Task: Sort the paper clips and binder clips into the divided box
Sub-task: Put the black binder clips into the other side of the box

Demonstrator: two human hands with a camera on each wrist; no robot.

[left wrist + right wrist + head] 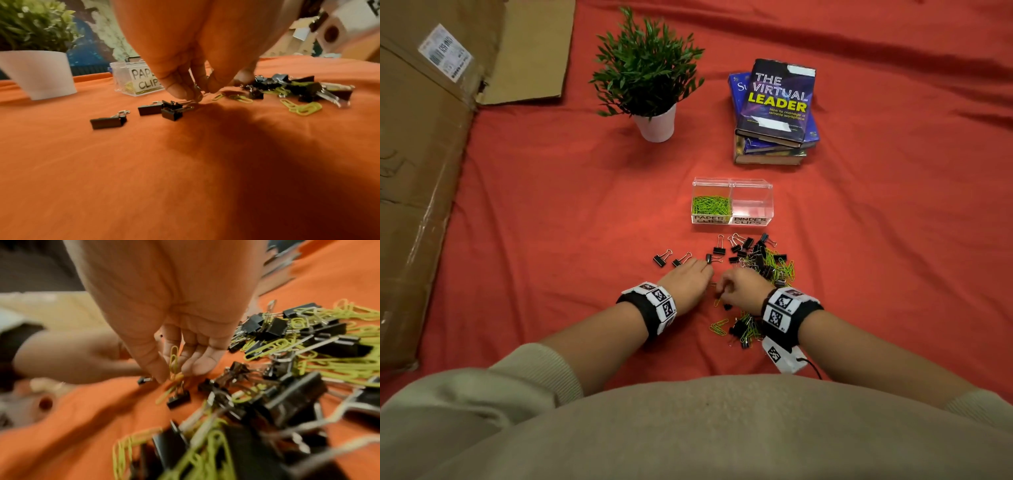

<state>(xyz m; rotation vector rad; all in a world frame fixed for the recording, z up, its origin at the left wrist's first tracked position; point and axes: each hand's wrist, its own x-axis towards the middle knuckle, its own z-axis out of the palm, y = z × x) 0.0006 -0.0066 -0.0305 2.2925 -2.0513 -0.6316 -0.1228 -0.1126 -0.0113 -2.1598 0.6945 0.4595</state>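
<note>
A clear divided box (732,186) stands on the red cloth. Its left cell, labelled PAPER CLIPS, holds green paper clips (710,205); its right cell, labelled BINDER CLIPS (751,205), shows nothing inside. In front of it lies a mixed pile (763,260) of black binder clips and green paper clips, with more (739,325) nearer me. My left hand (705,269) reaches to a loose binder clip (171,112), fingers pinching its wire handle. My right hand (174,373) pinches a green paper clip (174,356) just above a small binder clip (178,400).
A potted plant (655,125) and a stack of books (774,113) stand behind the box. Flattened cardboard (421,171) covers the left side. Two binder clips (661,260) lie apart, left of my left hand.
</note>
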